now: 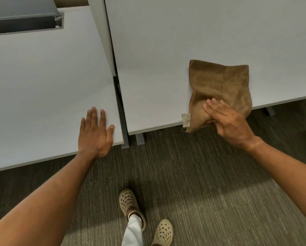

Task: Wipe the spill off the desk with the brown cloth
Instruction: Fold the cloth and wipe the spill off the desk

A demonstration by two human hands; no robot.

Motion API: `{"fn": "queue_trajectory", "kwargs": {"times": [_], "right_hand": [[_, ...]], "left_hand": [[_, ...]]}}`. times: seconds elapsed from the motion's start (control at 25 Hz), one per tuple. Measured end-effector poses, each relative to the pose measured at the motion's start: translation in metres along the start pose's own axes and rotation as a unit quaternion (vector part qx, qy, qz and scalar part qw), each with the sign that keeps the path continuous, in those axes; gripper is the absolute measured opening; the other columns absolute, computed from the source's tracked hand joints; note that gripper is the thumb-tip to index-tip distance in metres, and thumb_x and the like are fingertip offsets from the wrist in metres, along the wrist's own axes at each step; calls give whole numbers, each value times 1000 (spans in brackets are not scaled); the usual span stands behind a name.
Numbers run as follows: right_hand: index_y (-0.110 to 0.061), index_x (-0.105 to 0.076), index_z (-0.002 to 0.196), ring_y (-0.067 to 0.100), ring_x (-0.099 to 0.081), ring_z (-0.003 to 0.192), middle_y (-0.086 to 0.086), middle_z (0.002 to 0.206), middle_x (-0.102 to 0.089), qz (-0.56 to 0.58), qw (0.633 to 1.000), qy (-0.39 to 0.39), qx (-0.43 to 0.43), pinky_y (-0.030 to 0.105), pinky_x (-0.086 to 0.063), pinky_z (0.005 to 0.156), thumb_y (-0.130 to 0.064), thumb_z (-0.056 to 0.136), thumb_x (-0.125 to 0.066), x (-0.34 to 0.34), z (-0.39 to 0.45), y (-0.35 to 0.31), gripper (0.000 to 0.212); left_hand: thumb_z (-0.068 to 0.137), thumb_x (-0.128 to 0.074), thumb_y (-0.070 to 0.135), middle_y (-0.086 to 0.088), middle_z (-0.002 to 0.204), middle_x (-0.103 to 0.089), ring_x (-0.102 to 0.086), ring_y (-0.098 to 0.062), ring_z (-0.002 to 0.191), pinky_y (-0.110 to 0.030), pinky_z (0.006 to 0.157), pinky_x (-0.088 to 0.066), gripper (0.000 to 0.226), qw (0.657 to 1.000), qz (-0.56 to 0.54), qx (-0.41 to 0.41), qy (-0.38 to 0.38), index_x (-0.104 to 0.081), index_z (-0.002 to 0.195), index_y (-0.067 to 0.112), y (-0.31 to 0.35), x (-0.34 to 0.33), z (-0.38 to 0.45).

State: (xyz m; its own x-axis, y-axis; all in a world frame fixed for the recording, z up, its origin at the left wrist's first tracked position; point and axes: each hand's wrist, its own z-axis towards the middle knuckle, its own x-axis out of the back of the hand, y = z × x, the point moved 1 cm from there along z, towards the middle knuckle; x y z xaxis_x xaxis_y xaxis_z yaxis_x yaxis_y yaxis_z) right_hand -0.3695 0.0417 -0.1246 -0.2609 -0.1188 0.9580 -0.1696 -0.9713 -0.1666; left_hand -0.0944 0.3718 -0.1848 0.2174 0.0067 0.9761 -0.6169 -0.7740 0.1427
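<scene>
The brown cloth (219, 86) lies flat on the right white desk (157, 59), its near corner and a pale label hanging over the front edge. My right hand (228, 119) rests on the cloth's near part, fingers together and flat, the thumb under the overhanging corner. My left hand (95, 132) lies palm down, fingers spread, on the near right corner of the left white desk (42, 77); it holds nothing. I see no spill on either desktop.
A narrow gap with grey desk legs (124, 139) separates the two desks. A white divider panel (102, 32) stands between them at the back. A grey tray-like frame (24, 20) sits at the far left. Below are grey carpet and my feet in beige clogs (131, 206).
</scene>
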Motion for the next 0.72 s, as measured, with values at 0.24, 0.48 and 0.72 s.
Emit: {"fn": "queue_trajectory", "kwargs": {"times": [0.24, 0.48, 0.72], "right_hand": [[-2, -55, 133, 32, -49, 132, 21, 139, -53, 51, 998, -3, 24, 43, -34, 115, 7, 88, -60, -10, 26, -57, 46], [-3, -61, 127, 29, -53, 129, 18, 134, -59, 106, 989, -7, 99, 44, -38, 112, -7, 90, -58, -43, 80, -153, 38], [-5, -65, 121, 25, -54, 128, 14, 129, -64, 128, 991, -30, -8, 42, -35, 115, -20, 95, -39, -39, 141, -177, 40]], "left_hand": [[94, -2, 55, -13, 162, 15, 17, -25, 149, -44, 122, 6, 72, 1000, 6, 2, 6, 10, 154, 17, 3, -1, 0], [93, -5, 53, -17, 162, 12, 14, -28, 150, -47, 122, 1, 74, 1000, 8, -6, 22, 6, 155, 14, 3, 0, -2], [94, 0, 57, -15, 162, 14, 17, -27, 149, -46, 122, 2, 74, 1000, -12, -6, 22, 7, 154, 15, 2, 0, -3]]}}
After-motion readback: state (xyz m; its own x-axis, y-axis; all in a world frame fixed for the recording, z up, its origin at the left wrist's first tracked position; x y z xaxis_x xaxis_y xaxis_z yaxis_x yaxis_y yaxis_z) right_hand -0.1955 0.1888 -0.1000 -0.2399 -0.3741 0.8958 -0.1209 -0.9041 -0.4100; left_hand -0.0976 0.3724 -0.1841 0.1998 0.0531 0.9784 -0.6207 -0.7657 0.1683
